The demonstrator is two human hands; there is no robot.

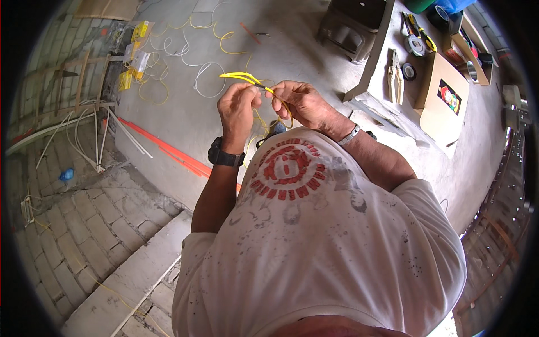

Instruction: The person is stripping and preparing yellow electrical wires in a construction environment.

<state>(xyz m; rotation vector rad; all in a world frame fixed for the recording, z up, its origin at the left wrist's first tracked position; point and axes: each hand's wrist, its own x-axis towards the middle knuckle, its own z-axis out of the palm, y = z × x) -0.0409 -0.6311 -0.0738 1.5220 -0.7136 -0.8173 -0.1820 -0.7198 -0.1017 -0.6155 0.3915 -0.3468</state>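
Observation:
Yellow electrical wires (238, 75) are pinched between my two hands in front of my chest. Several loose yellow ends fan out to the left above my left hand (238, 106). A short black band, which looks like tape (259, 86), wraps the wires between the hands. My left fingers close on the wires just beside this band. On the other side, the fingertips of my right hand (303, 102) grip the bundle, and a yellow strand loops down below them. Part of the bundle is hidden behind the fingers.
A concrete table (387, 126) at the right holds pliers (395, 78), a tape measure (414, 45), a black tape roll (409, 71) and a cardboard box (443, 92). A dark stool (351, 28) stands beside it. Yellow and white wire coils (178, 53) and orange conduits (168, 150) lie on the floor.

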